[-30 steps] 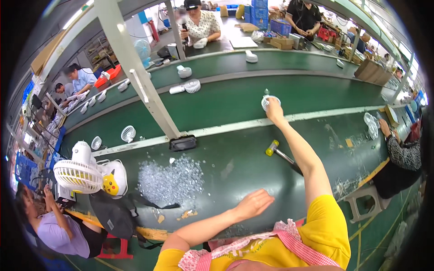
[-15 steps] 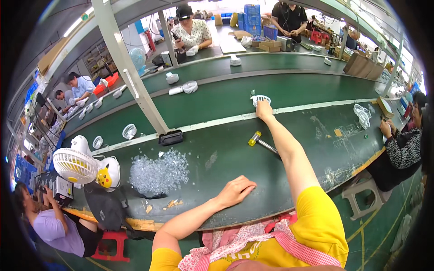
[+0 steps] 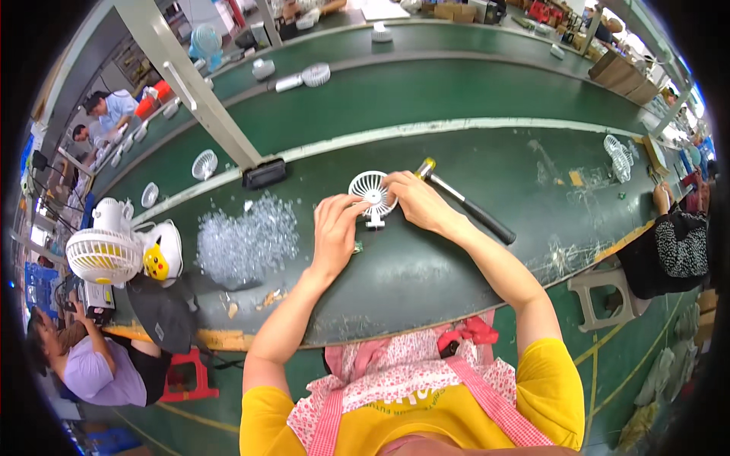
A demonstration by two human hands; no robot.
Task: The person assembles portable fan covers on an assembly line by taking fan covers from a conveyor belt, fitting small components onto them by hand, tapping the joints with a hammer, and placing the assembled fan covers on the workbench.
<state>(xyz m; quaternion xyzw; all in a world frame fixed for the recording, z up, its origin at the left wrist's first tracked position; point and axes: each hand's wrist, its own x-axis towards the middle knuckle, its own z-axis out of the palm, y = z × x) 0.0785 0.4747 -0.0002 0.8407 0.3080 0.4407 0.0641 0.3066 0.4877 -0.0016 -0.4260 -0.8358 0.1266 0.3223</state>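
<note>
A round white fan grille [image 3: 366, 184] with a short neck rests on the dark green table in front of me. My left hand [image 3: 333, 232] grips its left side, the fingertips near the hub. On the upper right rim, my right hand [image 3: 420, 202] pinches the grille with bent fingers. Just beside my left wrist is a small green piece [image 3: 357, 247], perhaps a circuit board. A hammer [image 3: 473, 207] with a yellow-tipped head and black handle lies right of the grille, its head close behind my right hand.
Loose clear plastic bits form a pile [image 3: 247, 242] on the left. Beyond it stand a white desk fan [image 3: 105, 254] and a black bag [image 3: 163, 311]. A metal post [image 3: 190, 83] rises at the table's far edge. Fan parts lie on the conveyor [image 3: 456, 91]. Co-workers sit at both sides.
My right hand has brought the grille from the conveyor back to the table before me. My left hand has left its resting place and taken hold too. The view has tilted down.
</note>
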